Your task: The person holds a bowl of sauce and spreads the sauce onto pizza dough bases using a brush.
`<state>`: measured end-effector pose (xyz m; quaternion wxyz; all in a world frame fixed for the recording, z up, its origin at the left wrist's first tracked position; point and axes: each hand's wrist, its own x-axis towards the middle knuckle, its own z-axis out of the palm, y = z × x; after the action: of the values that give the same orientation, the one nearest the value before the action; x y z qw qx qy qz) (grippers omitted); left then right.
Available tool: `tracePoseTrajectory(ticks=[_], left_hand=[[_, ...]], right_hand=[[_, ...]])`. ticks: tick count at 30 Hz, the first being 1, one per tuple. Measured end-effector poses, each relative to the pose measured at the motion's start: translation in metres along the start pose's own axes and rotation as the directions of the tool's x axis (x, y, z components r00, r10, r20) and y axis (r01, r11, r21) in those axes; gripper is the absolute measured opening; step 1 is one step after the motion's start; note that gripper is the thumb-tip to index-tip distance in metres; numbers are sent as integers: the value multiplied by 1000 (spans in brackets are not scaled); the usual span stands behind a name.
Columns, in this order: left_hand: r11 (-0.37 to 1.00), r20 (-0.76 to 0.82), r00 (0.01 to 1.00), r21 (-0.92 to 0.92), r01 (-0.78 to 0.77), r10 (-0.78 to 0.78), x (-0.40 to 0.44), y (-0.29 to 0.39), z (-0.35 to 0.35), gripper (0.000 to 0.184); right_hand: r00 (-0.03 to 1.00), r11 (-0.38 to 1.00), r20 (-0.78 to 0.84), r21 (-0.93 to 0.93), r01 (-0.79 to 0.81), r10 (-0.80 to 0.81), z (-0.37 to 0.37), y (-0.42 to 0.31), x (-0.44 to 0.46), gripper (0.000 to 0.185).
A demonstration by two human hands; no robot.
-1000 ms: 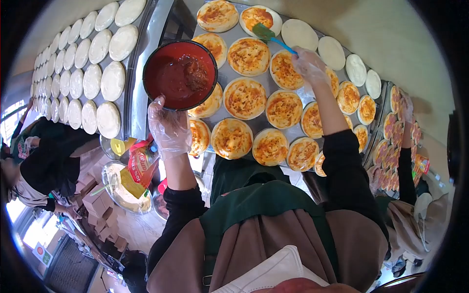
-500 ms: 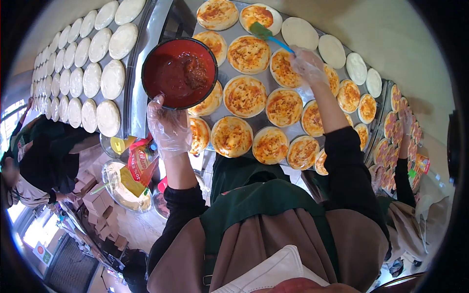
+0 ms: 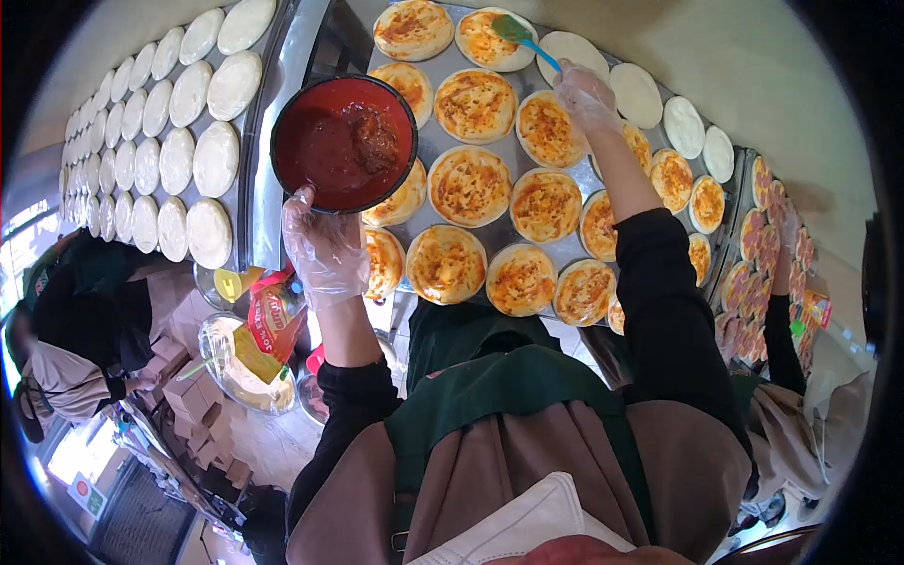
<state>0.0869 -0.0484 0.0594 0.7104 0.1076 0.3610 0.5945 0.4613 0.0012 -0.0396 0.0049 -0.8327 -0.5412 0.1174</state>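
Gloved in clear plastic, my left hand (image 3: 325,247) grips the near rim of a black bowl (image 3: 320,141) with a red inside, holding red sauce. My right hand (image 3: 589,97), gloved too, is closed on the blue handle of a spatula (image 3: 511,29). The spatula's green, sauce-smeared head rests over a dough round (image 3: 494,42) at the top, now mostly coated in sauce. Several sauced rounds (image 3: 470,185) lie in rows on the metal tray (image 3: 424,146). Plain pale rounds (image 3: 637,96) sit beyond my right hand.
Another tray at the left bears several plain rounds (image 3: 217,158). A co-worker's gloved hand (image 3: 780,212) is over topped rounds (image 3: 756,235) at the far right. Below left are a bowl of pale contents (image 3: 247,377), a red packet (image 3: 275,315) and cardboard boxes (image 3: 188,397). Another person (image 3: 89,311) stands left.
My right hand and the spatula have moved slightly up and left, and sauce now covers more of the top round. The bowl in my left hand has barely shifted. The co-worker at left has moved.
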Motion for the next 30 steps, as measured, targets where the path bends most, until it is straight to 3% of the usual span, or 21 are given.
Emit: tracePoseTrajectory(ticks=[6,8,12,14,17,24,26,30], left_hand=[[1000,-35,999,18,-13,14,2,4,-9,56],[1000,-52,999,24,-15,16,2,4,-9,56],[1000,-59,998,-5,-15,15,1,6,-4,55],[1000,-75,997,-1,-15,15,0,6,-3,55],[1000,-90,996,-16,4,-5,-1,6,-6,56],[1000,-84,996,2,-6,6,-4,6,-10,56],[1000,-88,996,-7,-11,10,-4,6,-12,56],[1000,-89,996,-5,-10,10,-3,6,-9,57]], right_hand=[[996,998,79,-46,-47,51,-16,13,-32,27],[988,998,138,12,67,-68,-13,25,-38,27],[992,989,27,87,117,-120,-36,2,-46,27],[999,998,12,50,35,-35,-39,-12,-32,31],[997,997,-30,15,69,-69,-26,-19,0,31],[996,995,-4,28,92,-92,1,-5,34,30],[996,1000,89,-16,-15,17,-28,-11,19,26],[999,996,26,-77,39,-37,-23,15,9,25]])
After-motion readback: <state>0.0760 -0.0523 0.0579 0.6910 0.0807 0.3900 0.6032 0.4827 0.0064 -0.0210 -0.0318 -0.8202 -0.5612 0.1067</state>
